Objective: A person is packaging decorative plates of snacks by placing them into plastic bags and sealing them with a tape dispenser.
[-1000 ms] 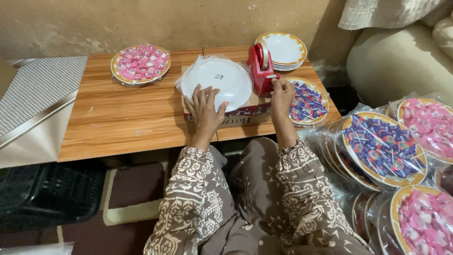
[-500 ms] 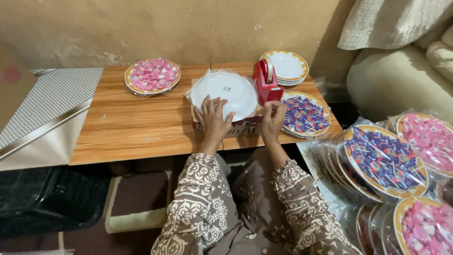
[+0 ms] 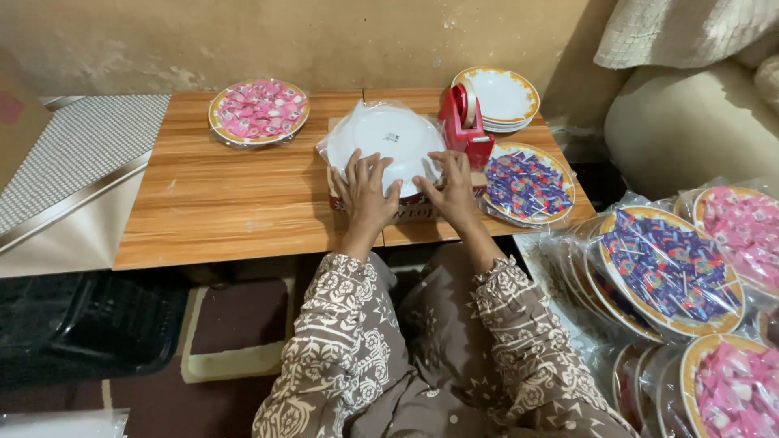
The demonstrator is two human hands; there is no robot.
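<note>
A white plate (image 3: 388,139) wrapped in clear plastic lies upside down on a small cardboard box (image 3: 406,209) at the front of a low wooden table (image 3: 235,203). My left hand (image 3: 365,191) rests flat on the plate's near left edge, fingers spread. On the near right edge my right hand (image 3: 450,188) presses the plastic down. A red tape dispenser (image 3: 464,122) stands just right of the plate.
A wrapped plate of pink sweets (image 3: 258,110) sits at the table's back left. A stack of gold-rimmed white plates (image 3: 499,96) is at back right, a plate of blue sweets (image 3: 527,182) in front of it. Several wrapped plates (image 3: 665,268) lie on the right.
My right hand has moved from the blue-sweets plate and the dispenser onto the wrapped plate's near edge. The left hand stays on the plate. The camera has come closer.
</note>
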